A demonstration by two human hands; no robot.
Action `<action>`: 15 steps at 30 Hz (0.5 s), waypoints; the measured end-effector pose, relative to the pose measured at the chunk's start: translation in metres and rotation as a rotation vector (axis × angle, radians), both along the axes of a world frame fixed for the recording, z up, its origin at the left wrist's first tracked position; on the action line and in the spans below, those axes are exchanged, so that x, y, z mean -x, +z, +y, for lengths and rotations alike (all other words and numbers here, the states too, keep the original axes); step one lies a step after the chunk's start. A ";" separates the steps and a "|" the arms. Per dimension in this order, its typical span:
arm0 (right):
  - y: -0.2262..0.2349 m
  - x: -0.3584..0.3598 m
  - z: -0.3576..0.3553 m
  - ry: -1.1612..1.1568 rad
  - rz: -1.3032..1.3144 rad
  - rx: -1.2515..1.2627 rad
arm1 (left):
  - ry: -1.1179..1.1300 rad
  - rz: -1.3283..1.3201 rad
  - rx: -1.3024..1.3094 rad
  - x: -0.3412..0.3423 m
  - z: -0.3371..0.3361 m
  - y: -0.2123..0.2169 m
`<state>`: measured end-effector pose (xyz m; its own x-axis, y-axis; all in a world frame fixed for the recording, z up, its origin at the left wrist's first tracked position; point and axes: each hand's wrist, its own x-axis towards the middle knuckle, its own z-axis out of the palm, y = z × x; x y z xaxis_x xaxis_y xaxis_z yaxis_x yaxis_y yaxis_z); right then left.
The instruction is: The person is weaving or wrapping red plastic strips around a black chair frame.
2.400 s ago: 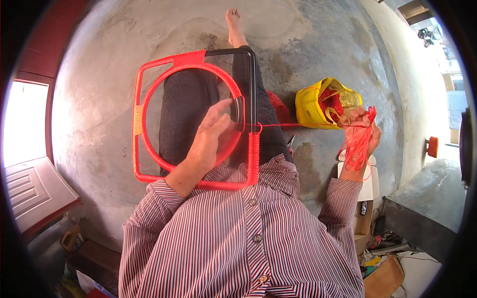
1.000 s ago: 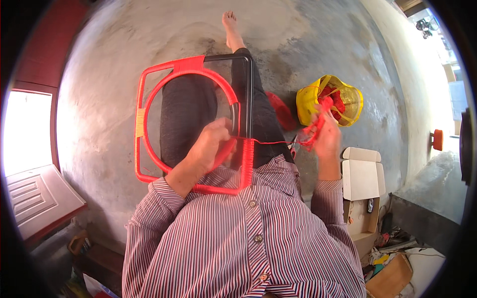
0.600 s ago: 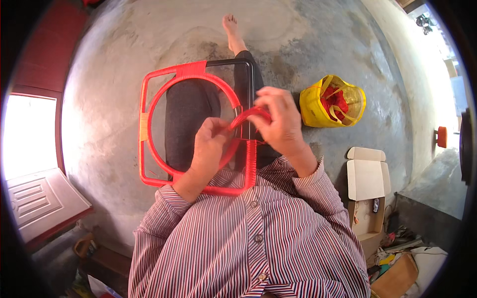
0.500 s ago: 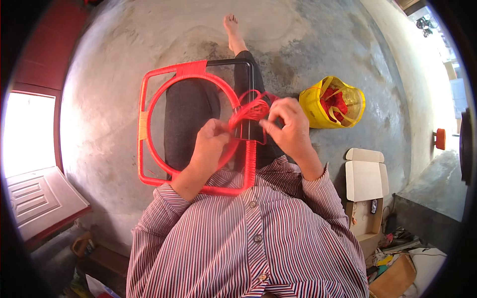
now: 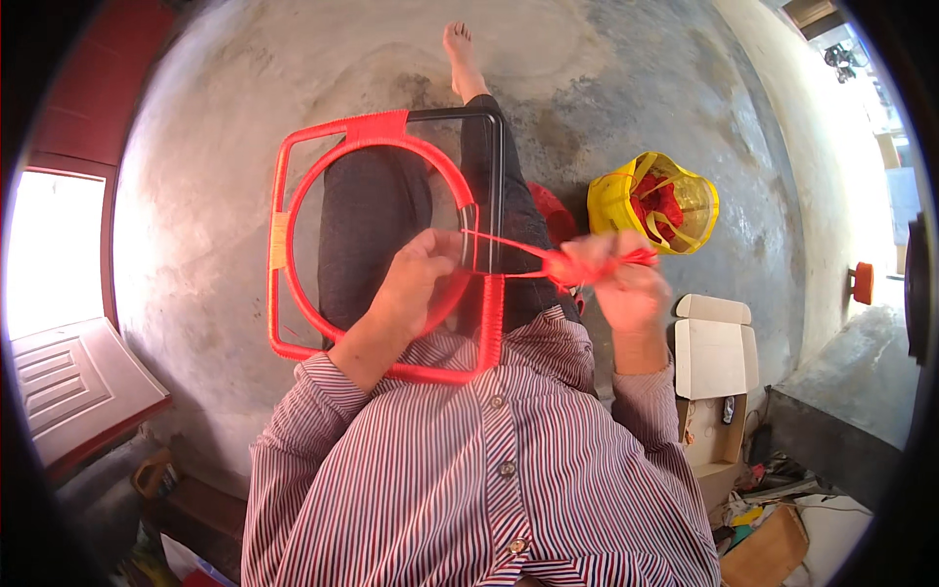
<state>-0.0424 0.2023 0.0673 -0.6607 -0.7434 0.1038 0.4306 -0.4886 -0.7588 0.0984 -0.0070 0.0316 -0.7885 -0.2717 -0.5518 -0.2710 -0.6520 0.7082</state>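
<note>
A square frame (image 5: 499, 157) with an inner ring (image 5: 305, 201) rests across my lap. Red cord wraps most of both, while the frame's upper right corner is bare black and a tan band crosses the left side. My left hand (image 5: 406, 284) is closed, its thumb and fingers pinching the ring's right side. Out to the right, my right hand (image 5: 634, 293) grips a bundle of red cord (image 5: 577, 266), both blurred by motion. Two taut strands run from the bundle back to the ring and to the end of the wrapping on the frame's right side.
A yellow bag (image 5: 611, 210) holding red material stands on the concrete floor to the right, beside a red object (image 5: 553, 210) partly behind my leg. Nearer lies an opened cardboard box (image 5: 712, 357). A panelled board (image 5: 83, 391) is at the left, a dark ledge (image 5: 841, 421) at the right.
My right hand has moved right and nearer to me with the cord bundle, drawing its strands out tight. My left hand has stayed by the ring's right side.
</note>
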 end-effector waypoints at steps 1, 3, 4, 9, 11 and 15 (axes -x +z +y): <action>0.006 0.005 0.010 0.092 -0.060 0.149 | 0.002 -0.002 -0.002 0.000 0.000 0.000; 0.022 0.009 0.037 0.163 -0.222 0.295 | 0.007 0.063 0.005 -0.002 0.000 0.001; 0.032 0.019 0.053 0.126 -0.222 0.339 | 0.005 0.064 -0.002 -0.001 0.000 0.007; 0.034 0.027 0.063 -0.378 -0.206 0.029 | -0.045 0.120 0.023 -0.007 0.002 0.016; 0.008 0.021 0.039 -0.298 -0.145 -0.145 | -0.062 0.136 0.090 -0.006 0.004 0.013; -0.014 -0.024 -0.022 -0.035 0.043 -0.625 | -0.073 0.194 0.182 -0.010 0.006 0.008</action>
